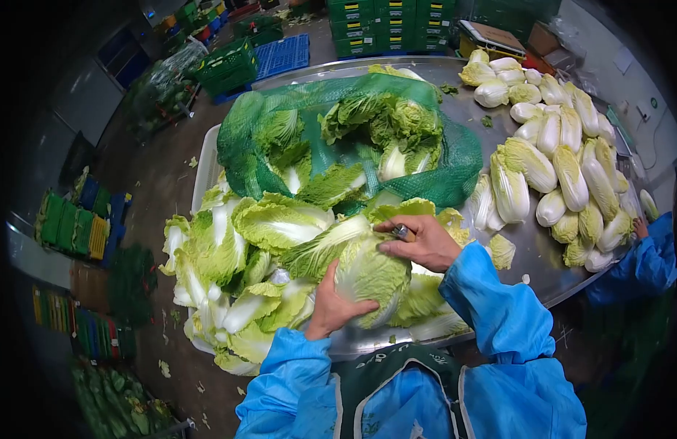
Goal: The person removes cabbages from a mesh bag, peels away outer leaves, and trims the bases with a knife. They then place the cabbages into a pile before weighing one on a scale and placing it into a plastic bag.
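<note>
A leafy cabbage head (375, 274) lies in front of my body, over the near edge of the metal table. My left hand (337, 301) grips its lower left side, thumb spread across the leaves. Curled fingers of my right hand (424, 241) hold a small tool (404, 233) with a metal end at the cabbage's upper right; its blade, if any, is hidden. Loose outer leaves (236, 271) pile up to the left. Behind the hands a green mesh bag (280, 110) lies open with untrimmed cabbages (401, 139) in it.
Many pale trimmed cabbages (558, 161) are heaped on the right of the metal table (455, 110). A person in blue sleeves (646, 256) stands at the far right edge. Green crates (390, 25) are stacked beyond the table, with a blue pallet (282, 56) on the floor.
</note>
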{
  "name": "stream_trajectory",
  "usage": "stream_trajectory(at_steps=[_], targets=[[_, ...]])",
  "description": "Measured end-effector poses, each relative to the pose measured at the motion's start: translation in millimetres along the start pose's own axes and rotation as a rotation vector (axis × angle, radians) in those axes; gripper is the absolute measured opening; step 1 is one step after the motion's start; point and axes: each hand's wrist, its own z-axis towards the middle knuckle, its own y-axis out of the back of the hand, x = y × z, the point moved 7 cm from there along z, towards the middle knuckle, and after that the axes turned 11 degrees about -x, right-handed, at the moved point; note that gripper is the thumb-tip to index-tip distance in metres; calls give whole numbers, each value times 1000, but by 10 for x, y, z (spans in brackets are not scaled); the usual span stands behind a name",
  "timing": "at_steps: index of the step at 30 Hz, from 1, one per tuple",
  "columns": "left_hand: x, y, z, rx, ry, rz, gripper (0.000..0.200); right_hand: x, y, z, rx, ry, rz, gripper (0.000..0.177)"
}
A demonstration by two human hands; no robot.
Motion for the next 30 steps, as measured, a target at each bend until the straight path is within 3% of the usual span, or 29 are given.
stream_trajectory(at_steps=[1,2,4,6,7,8,9,10,12,13,16,19,21,22,23,26,27,29,30], targets=[[4,15,4,4,-4,-3,94,-106,44,21,-100,-28,58,30],[-35,29,-9,8,-60,84,95,-197,23,23,-103,-28,57,30],[-57,51,-31,12,-115,172,96,-393,139,-1,-319,-122,237,23],[46,117,-50,-36,22,-45,94,-510,173,-55,-390,-184,397,21],[47,125,-44,-35,22,-44,94,-657,239,-57,-456,-222,580,23],[64,163,-24,-78,81,-242,92,-779,297,-65,-520,-259,763,24],[87,198,-6,-124,138,-441,90,-806,266,-79,-440,-258,714,30],[90,207,23,-127,134,-442,90,-723,224,-143,-436,-255,713,30],[106,248,75,-163,107,-517,85,-551,-88,-335,-191,-405,253,33],[115,244,85,-158,108,-515,85,-425,-194,-298,-226,-249,208,35],[134,231,135,-136,72,-512,79,-714,-160,-246,-349,-352,377,31],[727,261,53,-147,346,-945,73,-1094,76,-293,-469,-406,364,23],[546,240,81,-139,378,-1096,70,-1562,118,-379,-490,-440,334,22],[476,240,94,-129,411,-1242,68,-1817,176,-395,-524,-255,9,23],[845,280,134,-189,515,-1255,78,-1866,188,-413,-547,-64,-312,23],[950,335,202,-252,592,-1298,75,-1707,308,-612,-614,-218,-390,29],[931,360,202,-275,592,-1296,74,-1516,319,-675,-686,-150,-289,38],[859,360,210,-273,601,-1269,72,-958,304,-713,-686,-119,-322,40],[782,272,209,-260,608,-1249,72,-978,224,-701,-617,-152,-195,44]])
